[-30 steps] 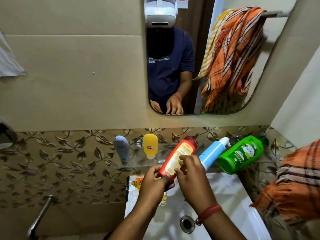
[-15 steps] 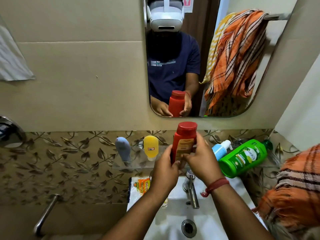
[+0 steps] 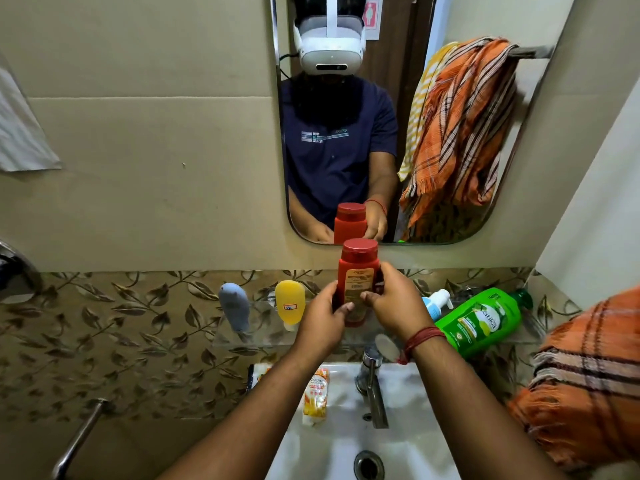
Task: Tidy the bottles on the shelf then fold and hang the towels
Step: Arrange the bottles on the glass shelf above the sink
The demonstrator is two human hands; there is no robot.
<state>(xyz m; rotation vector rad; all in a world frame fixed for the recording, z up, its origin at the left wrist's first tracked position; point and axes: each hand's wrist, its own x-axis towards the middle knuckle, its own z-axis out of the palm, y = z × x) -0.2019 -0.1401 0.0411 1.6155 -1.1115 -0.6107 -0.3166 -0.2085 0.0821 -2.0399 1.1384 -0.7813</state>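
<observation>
Above the sink (image 3: pixel 408 403), at shelf level: both hands met on one bottle.
Red bottle (image 3: pixel 356 271): held upright, cap up, long axis vertical, base just over the glass shelf (image 3: pixel 256 336), centred between yellow tube and blue pump.
Left hand (image 3: pixel 323 322): fingers curled round the lower left side of red bottle, thumb on front label; grip grasping it.
Right hand (image 3: pixel 393 299): wrapped round the right side, thumb across the label; grip also grasping it. Red thread at wrist.
Key relation: bottle sat directly btwn the two hands, slightly fwd and above them; shelf straight below its base. Neither hand clearly nearer; roughly equal reach. Judged next move: straight drop w/ axis kept vertical, no tilt needed.
Contact w/ shelf: base hidden behind fingers, couldn't tell if touching or just above.
Grey tube (image 3: pixel 234 306): stood on shelf, left end, cap down.
Yellow tube (image 3: pixel 290 304): stood cap down, just right of grey, near left hand.
Blue pump bottle (image 3: pixel 437 302): right of right hand, mostly hidden by wrist, leaning.
Green bottle (image 3: pixel 481 320): lying tilted on its side, right end of shelf, cap up-right; not yet stood up.
Orange towel (image 3: pixel 588 375): bunched at right edge, unfolded.
Risk (est.): right wrist close to blue pump; could knock it on release.
Progress: early, bottles part done, towels untouched.
</observation>
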